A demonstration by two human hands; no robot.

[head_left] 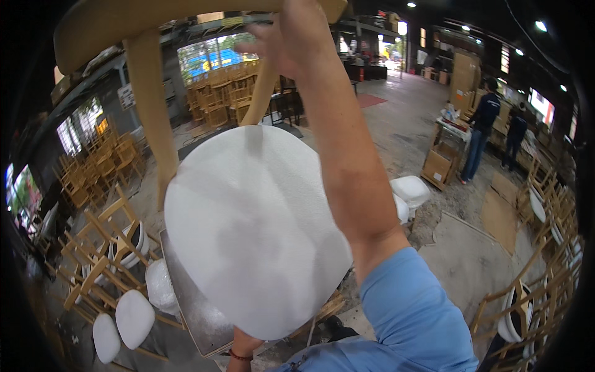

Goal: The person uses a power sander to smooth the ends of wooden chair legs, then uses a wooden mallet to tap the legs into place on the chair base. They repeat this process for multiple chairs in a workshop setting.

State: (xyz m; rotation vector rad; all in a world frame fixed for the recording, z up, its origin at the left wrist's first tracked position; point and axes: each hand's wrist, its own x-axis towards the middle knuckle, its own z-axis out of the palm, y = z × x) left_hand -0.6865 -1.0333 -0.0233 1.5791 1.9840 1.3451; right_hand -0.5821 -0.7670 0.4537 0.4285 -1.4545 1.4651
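Note:
A chair with a white padded seat point(254, 229) fills the middle of the view, close to me. Its wooden top rail point(167, 25) crosses the upper edge, with a back post point(149, 105) running down on the left. My right arm reaches up past the seat's right side. Slightly blurred, my right hand point(282, 46) is at the top rail with fingers spread, apparently gripping nothing; whether it touches the rail I cannot tell. At the seat's near edge is my left hand point(246, 342), a beaded bracelet on its wrist. The seat hides its fingers.
Below the seat is a grey-topped worktable point(204, 310). Wooden chairs with white seats crowd the left point(130, 239) and right point(517, 310). More chair frames point(223, 93) are stacked behind. Two people point(483, 127) stand at the back right near a cart with cartons point(441, 162). Cardboard point(499, 214) lies on the floor.

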